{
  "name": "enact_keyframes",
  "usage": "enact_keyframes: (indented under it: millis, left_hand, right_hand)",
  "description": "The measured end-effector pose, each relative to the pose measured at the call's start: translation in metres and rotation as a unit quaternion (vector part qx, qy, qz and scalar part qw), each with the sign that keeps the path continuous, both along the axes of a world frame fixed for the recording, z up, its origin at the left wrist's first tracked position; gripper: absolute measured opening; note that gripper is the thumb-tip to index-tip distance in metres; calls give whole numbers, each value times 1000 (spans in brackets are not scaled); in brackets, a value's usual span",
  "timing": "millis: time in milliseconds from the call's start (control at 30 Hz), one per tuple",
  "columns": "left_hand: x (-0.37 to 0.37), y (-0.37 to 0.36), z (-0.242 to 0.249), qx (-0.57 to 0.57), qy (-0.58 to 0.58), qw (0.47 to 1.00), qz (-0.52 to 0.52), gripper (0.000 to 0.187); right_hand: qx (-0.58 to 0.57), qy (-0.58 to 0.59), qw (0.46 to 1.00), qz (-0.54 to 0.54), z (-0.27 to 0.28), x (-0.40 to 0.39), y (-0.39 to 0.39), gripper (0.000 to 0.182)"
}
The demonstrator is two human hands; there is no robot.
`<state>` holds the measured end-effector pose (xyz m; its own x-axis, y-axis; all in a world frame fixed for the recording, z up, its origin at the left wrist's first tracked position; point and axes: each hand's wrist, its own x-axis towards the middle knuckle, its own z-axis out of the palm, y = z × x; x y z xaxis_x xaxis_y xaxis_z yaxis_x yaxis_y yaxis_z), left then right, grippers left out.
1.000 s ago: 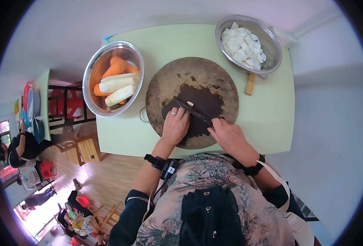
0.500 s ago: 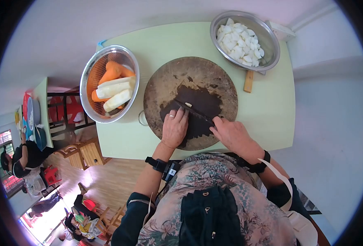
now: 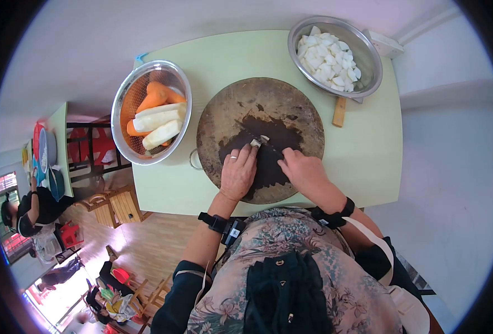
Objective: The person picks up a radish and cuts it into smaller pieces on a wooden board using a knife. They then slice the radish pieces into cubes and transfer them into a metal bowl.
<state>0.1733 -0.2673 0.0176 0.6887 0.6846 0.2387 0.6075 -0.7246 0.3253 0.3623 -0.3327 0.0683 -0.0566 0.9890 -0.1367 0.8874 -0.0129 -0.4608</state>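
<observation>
A round, dark-stained wooden chopping board (image 3: 224,106) lies in front of me. My left hand (image 3: 238,173) rests on it, fingers together and bent, the fingertips pressed against a small white vegetable piece (image 3: 255,143). A thin cut slice (image 3: 264,138) lies just beyond that piece. My right hand (image 3: 305,171) is closed round a knife (image 3: 273,148) at the board's right side. Its dark blade points up and left toward the white piece and barely shows against the wet patch; the handle is hidden in my fist.
A metal colander (image 3: 123,146) with carrots (image 3: 156,96) and peeled white radishes (image 3: 158,119) stands left of the board. At the back right is a steel bowl (image 3: 372,72) of white chunks (image 3: 327,58). A wooden handle (image 3: 339,112) sticks out beneath it. Other people are at the lower left.
My right hand has shifted slightly left and up, and the blade is harder to see. A thin slice now lies beyond the white piece. My left hand has barely moved.
</observation>
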Motion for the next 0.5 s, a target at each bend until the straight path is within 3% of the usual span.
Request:
enact_keyframes:
  millis: [500]
  left_hand:
    - [-2,-2,0,-12,-3,1000,10,27]
  right_hand:
    - [-25,-4,999,34,34,16,-46,21]
